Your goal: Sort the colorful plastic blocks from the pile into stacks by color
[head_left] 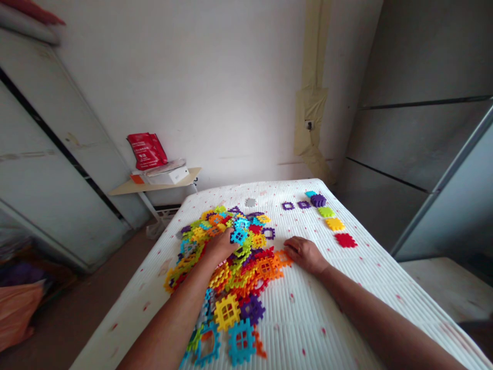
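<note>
While the left hand (221,247) touches a blue tile (239,237) on a colourful pile (200,234), the right hand (306,254) curls beside an orange tile (285,260); whether either grip is closed, I cannot tell. Likely step: picking through tiles; next calls for separating one. White lettering on a red bag (139,143) is illegible.

At my left fingers (227,238), a light-blue plastic tile (239,236) with toothed edges and a four-paned window shape sits tilted on the far part of a loose, many-coloured heap (244,264) of similar tiles, jumbled and overlapping. An orange tile (286,259), also toothed, lies at the heap's right edge, just beside my right fingers (293,245).
</note>
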A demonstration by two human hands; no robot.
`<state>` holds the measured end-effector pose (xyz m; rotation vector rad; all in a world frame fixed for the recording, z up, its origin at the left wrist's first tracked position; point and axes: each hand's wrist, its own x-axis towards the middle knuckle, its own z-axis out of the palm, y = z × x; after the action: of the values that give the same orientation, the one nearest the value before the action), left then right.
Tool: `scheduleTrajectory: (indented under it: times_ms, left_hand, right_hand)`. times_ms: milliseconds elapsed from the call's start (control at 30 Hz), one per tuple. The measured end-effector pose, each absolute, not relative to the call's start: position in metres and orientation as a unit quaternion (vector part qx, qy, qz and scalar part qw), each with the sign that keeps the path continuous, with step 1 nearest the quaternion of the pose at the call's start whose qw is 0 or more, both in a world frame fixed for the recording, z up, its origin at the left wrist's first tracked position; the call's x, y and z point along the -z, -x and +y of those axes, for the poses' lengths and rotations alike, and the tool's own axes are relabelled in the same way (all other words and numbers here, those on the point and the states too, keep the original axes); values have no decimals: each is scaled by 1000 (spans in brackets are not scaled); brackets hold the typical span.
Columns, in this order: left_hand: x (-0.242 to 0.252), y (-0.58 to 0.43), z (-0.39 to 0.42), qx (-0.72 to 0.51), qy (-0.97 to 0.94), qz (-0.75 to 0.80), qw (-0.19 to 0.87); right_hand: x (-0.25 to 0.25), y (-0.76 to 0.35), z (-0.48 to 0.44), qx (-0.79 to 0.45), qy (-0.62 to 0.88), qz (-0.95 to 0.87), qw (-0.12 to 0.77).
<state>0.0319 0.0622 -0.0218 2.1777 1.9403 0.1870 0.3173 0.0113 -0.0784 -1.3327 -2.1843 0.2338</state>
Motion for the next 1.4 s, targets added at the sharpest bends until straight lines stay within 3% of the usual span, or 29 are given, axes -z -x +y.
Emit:
scheduleTrajectory:
  times_ms: [267,633,1133,1267,1400]
  left_hand:
    - [21,-32,58,-97,-736,667,69]
    - [5,-36,31,-133,-836,532,7]
    - [1,-23,12,-110,-880,461,26]
    - [-3,-26,6,-146,-876,461,3]
    - [-3,-32,-7,-260,-860,437,-52]
  right_hand:
    - [76,-317,10,-93,500,-815,279]
    - [75,-317,11,-87,499,-816,278]
    - [76,-317,10,-85,496,-815,287]
    - [76,-317,11,-83,495,-817,285]
    - [76,-317,10,-87,497,-816,283]
